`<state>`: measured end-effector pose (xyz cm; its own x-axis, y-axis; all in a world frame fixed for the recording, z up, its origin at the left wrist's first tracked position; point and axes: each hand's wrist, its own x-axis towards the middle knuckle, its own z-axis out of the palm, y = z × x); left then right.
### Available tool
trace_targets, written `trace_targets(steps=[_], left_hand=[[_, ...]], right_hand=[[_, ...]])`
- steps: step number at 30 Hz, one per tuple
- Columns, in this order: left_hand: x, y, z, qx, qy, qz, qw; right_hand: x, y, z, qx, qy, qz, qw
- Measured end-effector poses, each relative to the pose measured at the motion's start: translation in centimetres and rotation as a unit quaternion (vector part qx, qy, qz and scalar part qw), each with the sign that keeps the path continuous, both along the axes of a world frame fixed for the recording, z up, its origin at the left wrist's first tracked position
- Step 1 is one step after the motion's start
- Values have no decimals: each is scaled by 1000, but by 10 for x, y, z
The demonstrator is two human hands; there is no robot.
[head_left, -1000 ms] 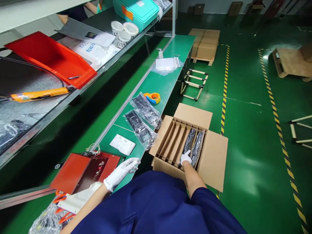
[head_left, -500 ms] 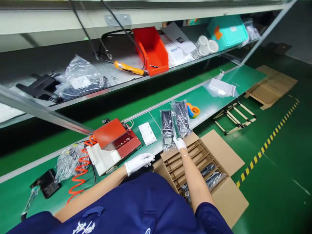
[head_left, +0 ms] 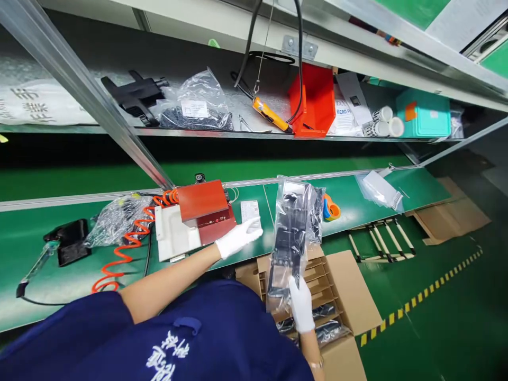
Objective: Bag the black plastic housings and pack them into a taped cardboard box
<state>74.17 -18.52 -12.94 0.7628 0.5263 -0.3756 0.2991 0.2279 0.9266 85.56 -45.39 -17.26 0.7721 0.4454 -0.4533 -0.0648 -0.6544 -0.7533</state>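
My right hand (head_left: pixel 301 305), in a white glove, grips the lower end of a long black plastic part in a clear bag (head_left: pixel 291 233). The bagged part is raised over the near edge of the bench and the open carton (head_left: pixel 349 286). A second bagged black part (head_left: pixel 317 214) lies behind it on the bench, partly hidden. My left hand (head_left: pixel 239 238), also gloved, reaches over the bench with its fingers stretched out. Its fingertips are at the lower end of a white sheet of printed labels (head_left: pixel 250 209); whether they touch it I cannot tell.
Left of the labels stands a red machine (head_left: pixel 204 201) with a coiled orange hose (head_left: pixel 130 243). A blue and orange tape roll (head_left: pixel 331 209) lies to the right. Overhead, the shelf holds a red bin (head_left: pixel 313 100) and a hanging yellow electric screwdriver (head_left: pixel 272 115).
My right hand has lifted one bagged part off the bench, towards me. My left hand has moved forward to the label sheet. The head view has turned.
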Motion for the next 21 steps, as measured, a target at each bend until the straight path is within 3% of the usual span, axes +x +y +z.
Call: trace_targets(steps=[5, 9, 16, 21], left_hand=[[24, -18, 55, 13, -174, -113, 978], [21, -31, 85, 45, -236, -134, 961], [10, -37, 104, 36, -259, -129, 956], [1, -40, 112, 18, -259, -102, 960]], right_hand=[[-34, -45, 44, -45, -50, -46, 997], [-50, -53, 66, -68, -41, -65, 995], [-68, -52, 93, -81, -52, -85, 992], [-74, -52, 110, -66, -94, -60, 992]])
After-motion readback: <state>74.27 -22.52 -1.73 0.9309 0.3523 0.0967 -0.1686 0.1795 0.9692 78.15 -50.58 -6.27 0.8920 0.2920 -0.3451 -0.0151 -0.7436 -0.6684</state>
